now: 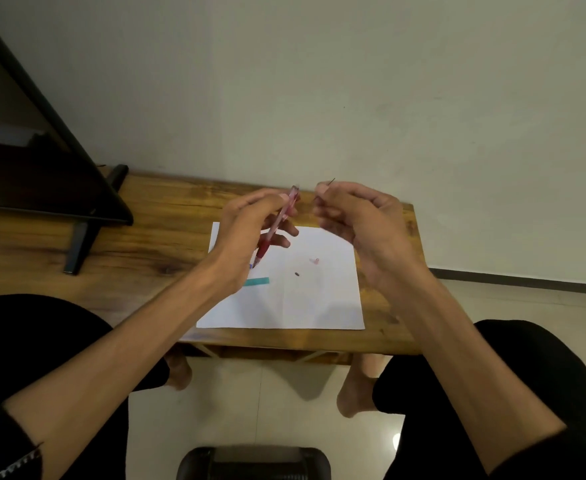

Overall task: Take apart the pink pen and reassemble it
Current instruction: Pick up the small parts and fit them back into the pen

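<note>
My left hand (250,230) grips the pink pen barrel (277,223), which slants with its open end up and its red grip and tip pointing down at the white paper (319,299). My right hand (350,216) is raised beside it and pinches a thin dark piece (330,182) that sticks up above the fingers; what it is I cannot tell. On the paper lie a small pink part (316,260) and a small dark part (297,273).
A teal strip (258,282) lies on the paper near my left wrist. The paper rests on a low wooden table (146,244). A black screen on a stand (42,168) fills the table's left side. My knees flank the table.
</note>
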